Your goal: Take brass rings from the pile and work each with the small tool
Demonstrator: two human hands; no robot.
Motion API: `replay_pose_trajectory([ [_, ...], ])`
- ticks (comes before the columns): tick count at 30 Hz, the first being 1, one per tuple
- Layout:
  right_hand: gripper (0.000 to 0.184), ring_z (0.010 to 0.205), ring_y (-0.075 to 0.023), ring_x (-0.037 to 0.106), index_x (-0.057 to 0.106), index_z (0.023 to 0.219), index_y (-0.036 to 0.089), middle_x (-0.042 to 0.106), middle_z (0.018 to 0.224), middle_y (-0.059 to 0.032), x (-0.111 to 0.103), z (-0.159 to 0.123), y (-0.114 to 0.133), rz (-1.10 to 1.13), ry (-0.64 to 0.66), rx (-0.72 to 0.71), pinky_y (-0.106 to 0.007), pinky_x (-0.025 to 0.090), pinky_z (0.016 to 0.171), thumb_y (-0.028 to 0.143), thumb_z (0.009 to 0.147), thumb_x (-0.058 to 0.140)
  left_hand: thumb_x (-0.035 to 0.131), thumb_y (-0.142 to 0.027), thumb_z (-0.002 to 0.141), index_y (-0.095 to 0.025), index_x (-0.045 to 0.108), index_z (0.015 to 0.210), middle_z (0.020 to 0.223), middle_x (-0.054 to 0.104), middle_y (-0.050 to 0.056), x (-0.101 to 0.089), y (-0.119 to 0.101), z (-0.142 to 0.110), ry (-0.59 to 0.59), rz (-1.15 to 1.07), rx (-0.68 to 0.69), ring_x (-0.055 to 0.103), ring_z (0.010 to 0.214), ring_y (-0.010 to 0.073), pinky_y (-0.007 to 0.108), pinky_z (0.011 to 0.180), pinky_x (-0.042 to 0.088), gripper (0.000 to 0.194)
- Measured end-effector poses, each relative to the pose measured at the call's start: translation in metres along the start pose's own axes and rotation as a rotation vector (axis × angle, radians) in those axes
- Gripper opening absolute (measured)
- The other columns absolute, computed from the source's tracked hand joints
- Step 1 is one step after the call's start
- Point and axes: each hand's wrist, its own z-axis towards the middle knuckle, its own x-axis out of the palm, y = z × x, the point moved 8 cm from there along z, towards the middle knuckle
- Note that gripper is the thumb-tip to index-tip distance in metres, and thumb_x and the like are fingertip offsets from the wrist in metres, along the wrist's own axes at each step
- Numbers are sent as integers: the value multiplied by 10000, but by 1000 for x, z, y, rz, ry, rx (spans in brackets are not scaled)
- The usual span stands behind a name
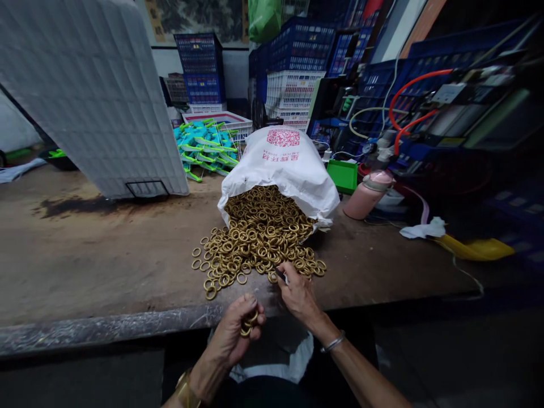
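The left hand (pixel 240 323) is curled round a few brass rings (pixel 246 331), its wrist wearing a gold band (pixel 187 392). To its right and a little farther forward, the right hand (pixel 297 293) grips a thin dark tool (pixel 281 275) at the near edge of the pile (pixel 255 243); whether the tip touches a ring cannot be told. A bangle (pixel 334 341) circles that wrist. Below and between the hands is a white sheet (pixel 293 362). The pile lies on the table (pixel 127 266) just beyond both hands, spilling from the mouth of a white sack (pixel 283 161). Well right of the right hand and beyond it stands a pink bottle (pixel 366 197); far left of the left hand, a grey panel (pixel 106 102). Beyond the hands and sack are stacked crates (pixel 293 88).
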Motion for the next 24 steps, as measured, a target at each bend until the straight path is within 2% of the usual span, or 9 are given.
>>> replay_pose_trajectory([
  [2,114,644,-134,528,488,817,199,572,698,-4,1,-7,9,157,14,-43,-225,361,596,238,796,383,656,-287,683,-153,496,768,663,539,-9,-1,-4,5,-34,68,57,503,512,68,122,355,285,225],
  [5,118,594,-111,494,460,785,199,528,654,21,9,-19,21,362,104,-44,-212,372,570,262,807,363,642,-341,693,-167,507,875,662,535,-21,0,-8,8,-61,145,116,513,510,74,122,344,295,286],
  [11,163,515,-89,459,443,770,194,474,564,58,25,-29,23,635,237,102,-203,373,531,347,814,411,603,-381,721,-139,510,720,635,544,-10,5,-12,4,-9,288,173,438,457,42,122,349,275,259],
  [15,218,506,-87,442,441,712,189,464,540,63,31,-29,20,640,252,138,-206,370,527,389,799,428,547,-411,755,-138,510,679,497,485,-46,3,-17,1,-67,545,221,358,364,25,135,347,274,286],
  [17,210,517,-85,435,445,695,189,458,547,65,33,-28,17,593,236,150,-203,365,533,380,781,451,525,-450,755,-151,486,661,449,439,-66,1,-14,2,-80,599,178,336,335,28,140,335,268,316],
  [21,185,557,-85,424,459,691,188,446,572,66,33,-28,17,554,209,140,-197,358,557,359,753,491,511,-502,738,-171,445,671,455,404,-79,1,-2,4,-34,499,65,320,341,31,134,321,244,344],
  [24,173,560,-86,432,439,689,188,453,588,59,34,-29,20,663,240,174,-196,365,552,342,765,460,552,-489,716,-172,443,690,482,398,-83,1,-2,3,-27,437,84,305,344,23,130,324,217,336],
])
